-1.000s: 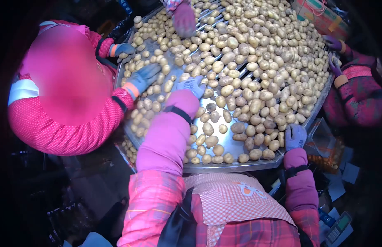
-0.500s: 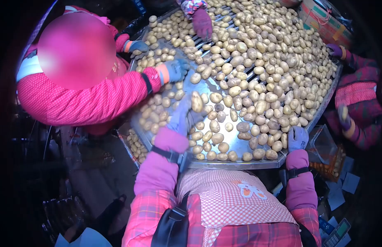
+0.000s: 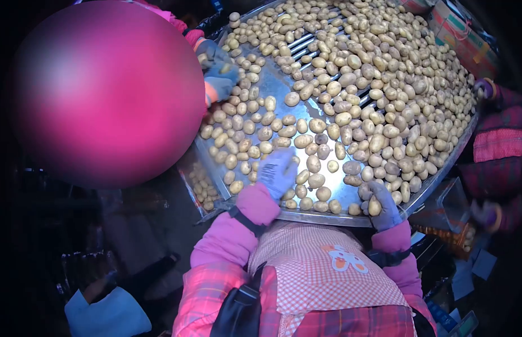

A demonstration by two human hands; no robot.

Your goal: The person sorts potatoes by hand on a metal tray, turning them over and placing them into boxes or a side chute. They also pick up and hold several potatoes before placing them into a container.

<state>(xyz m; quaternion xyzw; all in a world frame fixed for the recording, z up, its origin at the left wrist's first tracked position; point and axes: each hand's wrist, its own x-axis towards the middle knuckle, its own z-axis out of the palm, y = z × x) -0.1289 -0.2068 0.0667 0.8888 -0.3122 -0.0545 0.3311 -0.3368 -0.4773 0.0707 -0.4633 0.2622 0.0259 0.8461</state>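
Observation:
My left hand (image 3: 277,173), in a grey-purple glove, reaches over the near left of the metal sorting table (image 3: 345,219). Its fingers stretch forward among loose potatoes (image 3: 314,164) and look open; their undersides are hidden. At the table's near right, my right hand (image 3: 388,209), gloved alike, curls its fingers around a potato (image 3: 375,206) close to the rim. More potatoes lie directly beyond this hand. A bare strip of shiny metal shows between the two hands.
Potatoes (image 3: 407,84) pile over slotted bars (image 3: 303,46) at the back. A co-worker's pink-covered head (image 3: 109,95) and gloved hand (image 3: 220,81) are at left. Another co-worker's sleeve (image 3: 502,146) is at right. A cardboard box (image 3: 460,39) stands behind; a crate (image 3: 453,238) sits lower right.
My left hand has moved down and right from the left-side potatoes. My right hand has gone from the rim to a potato. The left co-worker leans closer; the far hand left the view.

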